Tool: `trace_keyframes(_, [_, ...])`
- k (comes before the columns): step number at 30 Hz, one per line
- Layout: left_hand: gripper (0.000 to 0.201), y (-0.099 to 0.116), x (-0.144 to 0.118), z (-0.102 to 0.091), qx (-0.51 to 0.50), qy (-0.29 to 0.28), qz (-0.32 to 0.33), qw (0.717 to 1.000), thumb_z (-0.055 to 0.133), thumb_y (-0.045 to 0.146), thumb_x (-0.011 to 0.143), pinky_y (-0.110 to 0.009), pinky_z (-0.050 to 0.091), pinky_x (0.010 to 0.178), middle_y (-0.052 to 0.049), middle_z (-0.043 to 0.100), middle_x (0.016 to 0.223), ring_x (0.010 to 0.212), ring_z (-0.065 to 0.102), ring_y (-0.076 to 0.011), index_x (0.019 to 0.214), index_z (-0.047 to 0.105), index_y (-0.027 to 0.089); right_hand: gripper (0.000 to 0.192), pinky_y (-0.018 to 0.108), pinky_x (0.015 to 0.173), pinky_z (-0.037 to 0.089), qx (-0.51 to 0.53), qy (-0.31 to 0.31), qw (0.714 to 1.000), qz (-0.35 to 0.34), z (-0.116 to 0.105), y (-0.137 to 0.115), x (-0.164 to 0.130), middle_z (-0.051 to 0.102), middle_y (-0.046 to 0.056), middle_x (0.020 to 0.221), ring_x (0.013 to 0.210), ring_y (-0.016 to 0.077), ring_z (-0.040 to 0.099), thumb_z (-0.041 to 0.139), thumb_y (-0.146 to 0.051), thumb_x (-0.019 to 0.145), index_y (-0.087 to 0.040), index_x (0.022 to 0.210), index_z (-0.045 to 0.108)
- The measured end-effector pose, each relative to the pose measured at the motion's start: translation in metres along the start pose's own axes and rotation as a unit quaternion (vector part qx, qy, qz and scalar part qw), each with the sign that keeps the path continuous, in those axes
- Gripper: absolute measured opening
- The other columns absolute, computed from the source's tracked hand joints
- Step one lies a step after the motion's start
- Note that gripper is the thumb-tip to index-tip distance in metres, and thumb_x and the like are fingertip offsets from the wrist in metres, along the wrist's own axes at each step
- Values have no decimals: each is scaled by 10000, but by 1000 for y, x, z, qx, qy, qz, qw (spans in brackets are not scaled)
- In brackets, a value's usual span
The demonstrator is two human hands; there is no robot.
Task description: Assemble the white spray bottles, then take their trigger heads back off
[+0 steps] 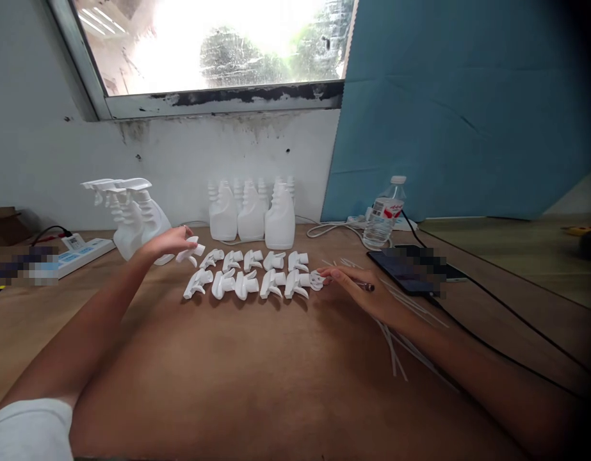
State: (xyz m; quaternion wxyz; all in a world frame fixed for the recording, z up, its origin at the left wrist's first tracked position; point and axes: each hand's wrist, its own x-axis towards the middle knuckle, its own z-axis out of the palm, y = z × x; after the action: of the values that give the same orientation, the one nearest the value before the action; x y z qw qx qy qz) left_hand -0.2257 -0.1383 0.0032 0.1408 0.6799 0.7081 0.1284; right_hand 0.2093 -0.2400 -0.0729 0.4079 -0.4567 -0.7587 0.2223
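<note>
White plastic trigger head [190,250] pinched in left hand [168,242]; right hand [360,289] fingers loosely spread, resting on dip tubes [396,349]; tube-fitting likely follows.

Brown wooden table [257,378], approx. flat and worn in the middle. On it, 2 rows of white trigger spray heads [250,274] lie near the centre. Behind them stand white bottles without heads [251,214], and at the left, assembled spray bottles [134,214]. White thin tubes [396,333] lie loose at the right side, beside a dark phone [410,269] w/ black cable [506,349]. A clear water bottle [384,214] stands near the wall. A white power strip [79,251] lies at far left.
</note>
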Motion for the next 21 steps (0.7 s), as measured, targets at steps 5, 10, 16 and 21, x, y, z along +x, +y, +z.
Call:
trace_keyframes(5, [359, -24, 22, 24, -29, -59, -46, 997, 663, 388, 654, -273, 501, 532, -106, 672, 738, 624, 648, -231, 878, 621, 110, 476, 362, 829, 528, -13, 1, 1000, -3, 0, -1, 1, 735, 79, 912, 908, 249, 688, 446, -561, 909, -184, 955, 732])
trace_keyframes(10, [349, -23, 27, 44, -41, -54, -13, 998, 674, 447, 683, -242, 505, 555, -82, 689, 742, 598, 632, -181, 809, 654, 123, 472, 375, 860, 512, -30, 0, 1000, -5, -1, -5, 1, 733, 75, 911, 897, 249, 687, 433, -556, 911, -192, 859, 729])
trace_keyframes(16, [366, -9, 15, 14, 11, 134, -4, 991, 660, 414, 723, -293, 516, 755, -107, 696, 991, 873, 666, -263, 979, 669, 152, 438, 366, 852, 505, -22, -4, 1000, -1, 0, -4, -1, 729, 71, 889, 876, 238, 688, 439, -529, 917, -192, 902, 719])
trace_keyframes(21, [396, -4, -14, -44, 54, 391, -11, 919, 452, 365, 887, -408, 423, 980, -149, 470, 1336, 1176, 519, -299, 1204, 546, 147, 450, 342, 791, 515, -26, 3, 1000, 3, 1, -5, -1, 727, 64, 840, 791, 221, 691, 439, -547, 911, -194, 884, 717])
